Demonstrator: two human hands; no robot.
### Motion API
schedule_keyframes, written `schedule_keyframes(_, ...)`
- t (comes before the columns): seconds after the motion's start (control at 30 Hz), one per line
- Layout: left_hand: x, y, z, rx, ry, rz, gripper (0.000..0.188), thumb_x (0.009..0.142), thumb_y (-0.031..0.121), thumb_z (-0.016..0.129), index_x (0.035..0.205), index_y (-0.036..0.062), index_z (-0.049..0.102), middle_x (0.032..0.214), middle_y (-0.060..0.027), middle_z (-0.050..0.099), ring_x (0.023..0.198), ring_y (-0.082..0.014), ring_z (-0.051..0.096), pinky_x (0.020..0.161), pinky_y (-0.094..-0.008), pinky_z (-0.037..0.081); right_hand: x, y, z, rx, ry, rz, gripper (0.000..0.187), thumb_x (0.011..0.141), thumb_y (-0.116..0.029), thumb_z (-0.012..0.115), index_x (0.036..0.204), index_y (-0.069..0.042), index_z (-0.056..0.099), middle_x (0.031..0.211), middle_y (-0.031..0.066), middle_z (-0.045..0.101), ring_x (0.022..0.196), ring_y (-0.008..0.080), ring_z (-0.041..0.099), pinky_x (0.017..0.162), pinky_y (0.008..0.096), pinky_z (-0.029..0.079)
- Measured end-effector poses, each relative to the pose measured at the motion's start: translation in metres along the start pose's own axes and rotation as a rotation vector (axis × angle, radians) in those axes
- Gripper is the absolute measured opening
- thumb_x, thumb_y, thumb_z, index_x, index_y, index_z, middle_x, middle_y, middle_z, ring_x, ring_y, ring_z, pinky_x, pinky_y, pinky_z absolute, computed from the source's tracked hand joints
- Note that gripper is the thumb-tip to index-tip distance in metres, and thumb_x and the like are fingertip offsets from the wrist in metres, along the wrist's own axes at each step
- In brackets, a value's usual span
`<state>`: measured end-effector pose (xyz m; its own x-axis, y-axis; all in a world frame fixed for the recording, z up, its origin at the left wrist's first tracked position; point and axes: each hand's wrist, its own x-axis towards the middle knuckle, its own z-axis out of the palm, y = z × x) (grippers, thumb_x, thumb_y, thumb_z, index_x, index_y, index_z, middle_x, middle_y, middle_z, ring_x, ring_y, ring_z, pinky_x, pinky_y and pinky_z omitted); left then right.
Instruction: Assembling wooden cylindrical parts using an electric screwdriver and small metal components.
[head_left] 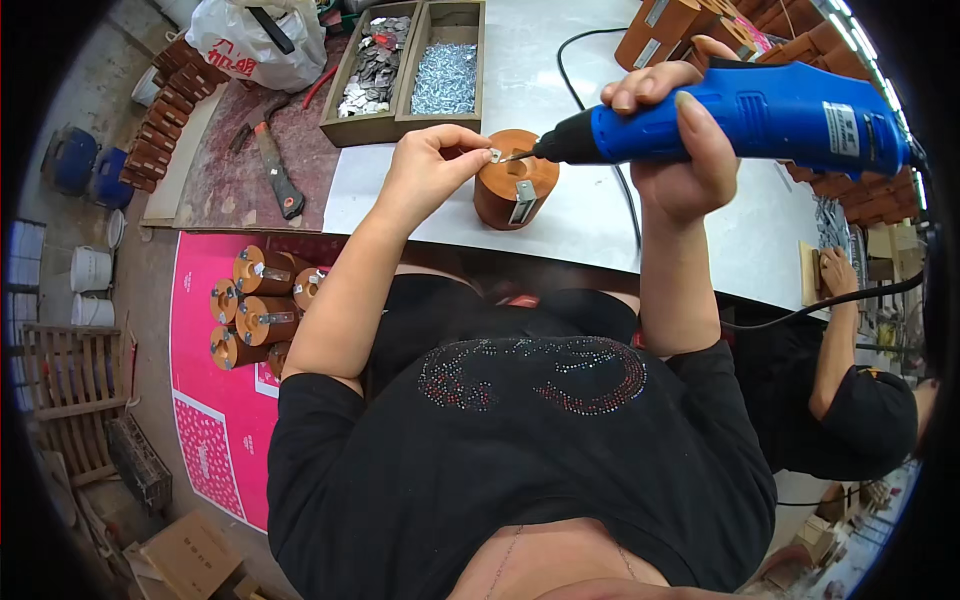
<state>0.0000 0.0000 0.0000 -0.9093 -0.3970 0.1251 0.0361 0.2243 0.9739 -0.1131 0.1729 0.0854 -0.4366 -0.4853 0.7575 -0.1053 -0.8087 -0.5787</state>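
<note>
A brown wooden cylinder [495, 200] with a hole in its top stands at the near edge of the white tabletop. One metal bracket [523, 200] sits against its near side. My left hand [430, 175] pinches a small metal piece [494, 156] between thumb and finger at the left part of the cylinder's top. Wrapped round a blue electric screwdriver [760, 112], my right hand [690, 165] holds it sideways, its black nose to the left. The screwdriver's bit [518, 156] reaches the metal piece; whether a screw is on it cannot be made out.
A two-part wooden box [408, 123] behind my left hand holds metal plates and screws. A hammer [275, 170] lies at left, near a white plastic bag [258, 45]. More cylinders [265, 315] are stacked below left. A black cable [600, 130] crosses the table. A co-worker's hand [838, 270] is at right.
</note>
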Motion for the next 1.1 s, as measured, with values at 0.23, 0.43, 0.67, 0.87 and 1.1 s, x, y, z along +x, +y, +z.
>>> schedule_keyframes(0.23,-0.003,-0.003,0.005,-0.105,0.057,-0.002,0.012,0.074,0.005,0.064,0.084,-0.0021,0.063,0.078,-0.005,0.062,0.072,-0.0086,0.056,0.066,-0.0198,0.044,0.007,0.009,0.012,-0.142,0.013,-0.032,0.047,0.074,-0.006,0.043,0.118,-0.001,0.028,0.079,0.0124,0.055,0.073,0.0229,0.056,0.074,0.0417,0.044)
schedule_keyframes(0.43,0.0,-0.002,0.003,-0.096,0.042,-0.013,0.012,0.072,0.006,0.064,0.082,-0.0018,0.064,0.076,-0.0052,0.063,0.071,-0.0086,0.056,0.066,-0.0205,0.045,0.012,0.015,0.015,-0.229,-0.01,-0.039,0.045,0.074,-0.006,0.045,0.116,0.0,0.031,0.076,0.0123,0.056,0.069,0.022,0.056,0.071,0.0397,0.046)
schedule_keyframes(0.67,0.001,-0.002,0.002,-0.09,0.046,-0.015,0.012,0.071,0.007,0.064,0.08,-0.0013,0.064,0.075,-0.0055,0.063,0.069,-0.0088,0.057,0.065,-0.0213,0.046,0.014,0.018,0.027,-0.288,0.103,0.02,0.048,0.071,-0.005,0.054,0.113,0.001,0.033,0.071,0.0129,0.055,0.064,0.0218,0.056,0.065,0.0362,0.047)
schedule_keyframes(0.87,0.0,-0.004,0.002,-0.096,0.046,-0.001,0.012,0.071,0.008,0.064,0.079,-0.0015,0.064,0.074,-0.0052,0.063,0.069,-0.0085,0.057,0.064,-0.0212,0.046,0.015,0.021,0.032,-0.212,0.201,0.08,0.054,0.066,-0.001,0.06,0.112,0.001,0.031,0.069,0.0118,0.053,0.062,0.0205,0.056,0.062,0.0335,0.047)
schedule_keyframes(1.1,0.0,-0.006,0.003,-0.026,0.032,-0.024,0.012,0.074,0.006,0.063,0.083,-0.0025,0.063,0.085,-0.0056,0.061,0.073,-0.0093,0.056,0.067,-0.0209,0.045,0.021,0.016,0.04,-0.297,0.179,0.205,0.054,0.067,-0.002,0.062,0.112,0.003,0.033,0.07,0.0107,0.055,0.064,0.0185,0.056,0.062,0.0303,0.047)
